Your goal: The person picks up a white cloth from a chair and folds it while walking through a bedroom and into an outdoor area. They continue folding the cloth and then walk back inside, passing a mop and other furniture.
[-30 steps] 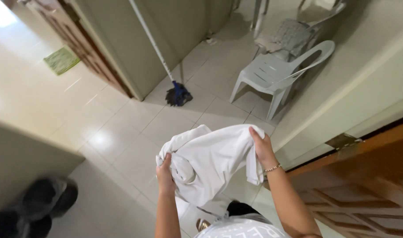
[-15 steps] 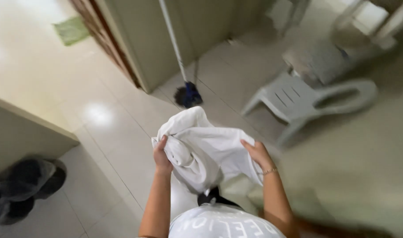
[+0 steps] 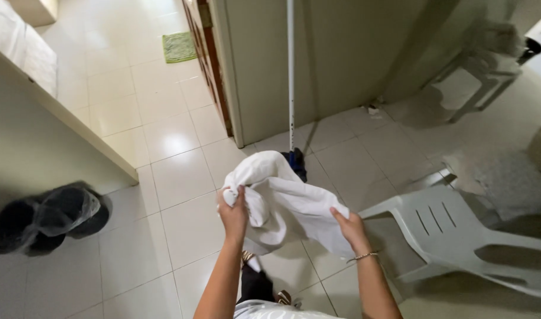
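Two hands grip one white cloth [image 3: 288,204] above the tiled floor [image 3: 182,177]: left hand [image 3: 234,214] bunches a fold, right hand [image 3: 350,227] pinches its edge. Beyond them leans a mop [image 3: 291,88]; right, a grey plastic chair [image 3: 459,230]. Keeping corners taut would likely help.

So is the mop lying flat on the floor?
No, the mop stands upright against the wall, its blue head on the tiles behind the white cloth.

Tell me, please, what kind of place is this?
Probably a home, in a tiled hallway or utility area: a mop leans on the wall, a plastic chair stands nearby, and both hands hold a white cloth.
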